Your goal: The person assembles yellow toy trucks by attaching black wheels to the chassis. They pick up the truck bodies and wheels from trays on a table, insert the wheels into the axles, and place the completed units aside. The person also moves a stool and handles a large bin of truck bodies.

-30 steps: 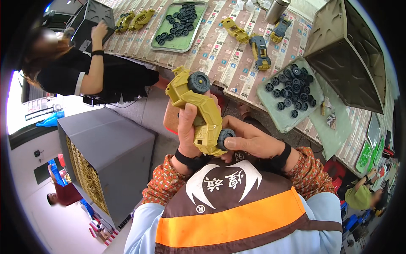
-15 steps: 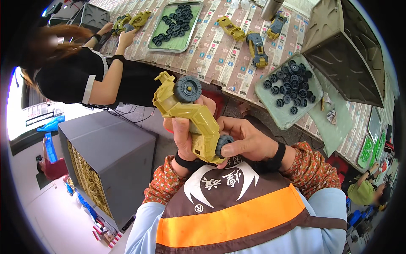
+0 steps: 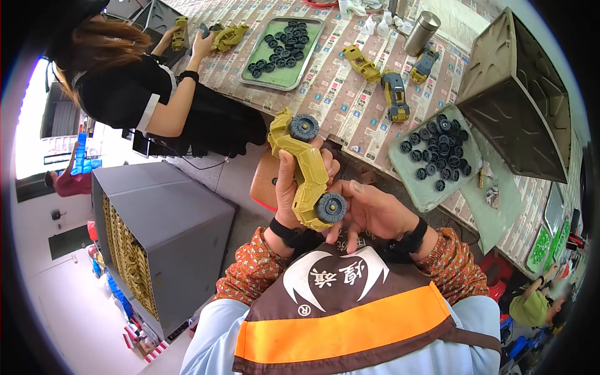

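Note:
My left hand is closed around an olive-yellow plastic toy car body, held tilted above my lap. Two dark grey wheels sit on its visible side: an upper wheel and a lower wheel, each with a yellow axle tip at its centre. Beside the lower wheel is my right hand, its fingers apart and holding nothing that I can see. Whether its fingertips touch the car's underside is hidden.
On the table, a tray of black wheels stands near a grey crate. Yellow-and-grey toy cars and a metal flask lie farther back. At left, a co-worker handles car parts beside another wheel tray; a big grey bin holds yellow parts.
The car body has shifted right and turned so its lower wheel faces up. My right thumb and fingers have come off that wheel and spread. The co-worker's hands have moved apart.

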A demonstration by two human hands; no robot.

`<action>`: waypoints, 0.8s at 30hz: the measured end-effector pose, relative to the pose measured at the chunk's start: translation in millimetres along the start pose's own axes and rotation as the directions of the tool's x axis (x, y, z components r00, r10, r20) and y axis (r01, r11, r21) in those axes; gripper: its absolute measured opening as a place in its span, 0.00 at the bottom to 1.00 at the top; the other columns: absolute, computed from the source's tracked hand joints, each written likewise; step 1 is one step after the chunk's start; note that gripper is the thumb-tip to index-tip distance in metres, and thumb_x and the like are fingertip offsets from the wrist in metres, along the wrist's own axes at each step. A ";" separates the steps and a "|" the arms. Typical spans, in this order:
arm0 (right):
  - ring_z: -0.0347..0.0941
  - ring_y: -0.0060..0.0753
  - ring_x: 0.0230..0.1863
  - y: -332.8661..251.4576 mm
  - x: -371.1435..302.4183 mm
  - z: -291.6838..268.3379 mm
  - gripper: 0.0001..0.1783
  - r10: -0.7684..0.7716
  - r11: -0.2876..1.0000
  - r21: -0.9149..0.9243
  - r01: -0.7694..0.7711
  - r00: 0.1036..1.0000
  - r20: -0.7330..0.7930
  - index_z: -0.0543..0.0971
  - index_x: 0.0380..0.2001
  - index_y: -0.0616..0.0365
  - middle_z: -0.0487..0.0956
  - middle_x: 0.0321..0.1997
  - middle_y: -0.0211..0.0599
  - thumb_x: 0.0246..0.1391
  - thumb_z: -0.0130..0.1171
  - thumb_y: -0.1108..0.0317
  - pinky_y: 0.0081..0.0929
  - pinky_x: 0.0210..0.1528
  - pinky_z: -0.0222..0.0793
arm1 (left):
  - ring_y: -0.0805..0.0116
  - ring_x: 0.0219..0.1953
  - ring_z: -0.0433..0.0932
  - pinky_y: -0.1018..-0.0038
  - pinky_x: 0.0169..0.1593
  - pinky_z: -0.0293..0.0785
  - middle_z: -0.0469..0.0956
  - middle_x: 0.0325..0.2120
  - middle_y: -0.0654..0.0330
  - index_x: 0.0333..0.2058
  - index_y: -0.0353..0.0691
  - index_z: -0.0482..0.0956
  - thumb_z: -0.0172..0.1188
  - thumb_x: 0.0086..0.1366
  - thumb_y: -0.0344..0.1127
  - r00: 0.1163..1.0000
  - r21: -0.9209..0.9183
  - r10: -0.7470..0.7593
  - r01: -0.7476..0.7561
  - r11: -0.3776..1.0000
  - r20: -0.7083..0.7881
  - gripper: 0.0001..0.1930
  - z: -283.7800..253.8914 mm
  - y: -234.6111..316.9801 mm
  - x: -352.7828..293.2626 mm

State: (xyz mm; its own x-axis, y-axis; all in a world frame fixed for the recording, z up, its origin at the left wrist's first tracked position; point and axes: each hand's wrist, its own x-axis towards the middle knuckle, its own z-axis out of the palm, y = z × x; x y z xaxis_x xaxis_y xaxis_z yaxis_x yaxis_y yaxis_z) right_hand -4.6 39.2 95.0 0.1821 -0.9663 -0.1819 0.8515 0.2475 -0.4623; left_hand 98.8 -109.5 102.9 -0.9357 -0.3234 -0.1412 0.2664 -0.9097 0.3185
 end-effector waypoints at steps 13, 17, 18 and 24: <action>0.77 0.23 0.38 -31.6 -5.4 -12.2 0.19 -0.259 0.831 -0.556 0.018 0.897 -0.358 0.74 0.51 0.58 0.79 0.42 0.33 0.67 0.56 0.54 0.21 0.33 0.76 | 0.73 0.33 0.65 0.72 0.37 0.67 0.70 0.38 0.62 0.54 0.38 0.68 0.63 0.68 0.52 0.956 0.273 0.120 -0.044 0.961 -0.269 0.26 -7.8 14.1 -8.7; 0.75 0.20 0.39 -53.3 5.7 -10.7 0.20 -0.377 0.811 -0.577 0.096 0.840 -0.390 0.72 0.53 0.58 0.77 0.45 0.31 0.66 0.58 0.57 0.20 0.34 0.74 | 0.69 0.42 0.81 0.74 0.42 0.81 0.77 0.44 0.60 0.59 0.39 0.68 0.63 0.67 0.44 0.971 0.497 0.088 0.036 0.867 -0.223 0.26 -31.6 33.9 -11.5; 0.73 0.20 0.41 -58.6 11.0 -9.4 0.24 -0.424 0.782 -0.606 0.144 0.836 -0.349 0.70 0.57 0.58 0.76 0.46 0.31 0.64 0.61 0.58 0.20 0.35 0.74 | 0.70 0.44 0.80 0.75 0.46 0.80 0.77 0.45 0.61 0.60 0.42 0.67 0.65 0.64 0.34 0.981 0.520 -0.006 0.108 0.848 -0.194 0.27 -26.7 43.3 -10.7; 0.73 0.23 0.41 -62.9 24.1 -3.5 0.33 -0.421 0.548 -0.833 0.081 0.887 -0.190 0.72 0.57 0.62 0.76 0.44 0.31 0.50 0.73 0.66 0.26 0.44 0.74 | 0.70 0.50 0.77 0.74 0.52 0.74 0.78 0.46 0.56 0.62 0.42 0.61 0.70 0.57 0.28 0.988 0.982 -0.123 0.113 0.154 -0.094 0.36 -1.3 59.3 -0.6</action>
State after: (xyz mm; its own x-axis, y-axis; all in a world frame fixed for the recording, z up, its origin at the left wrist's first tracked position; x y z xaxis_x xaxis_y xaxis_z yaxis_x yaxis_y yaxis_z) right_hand -55.5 0.6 116.6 -0.2904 -0.9478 -0.1321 0.0719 0.1160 -0.9906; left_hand 115.5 -163.6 120.6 -0.9354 -0.2317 -0.2670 -0.2917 0.0792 0.9532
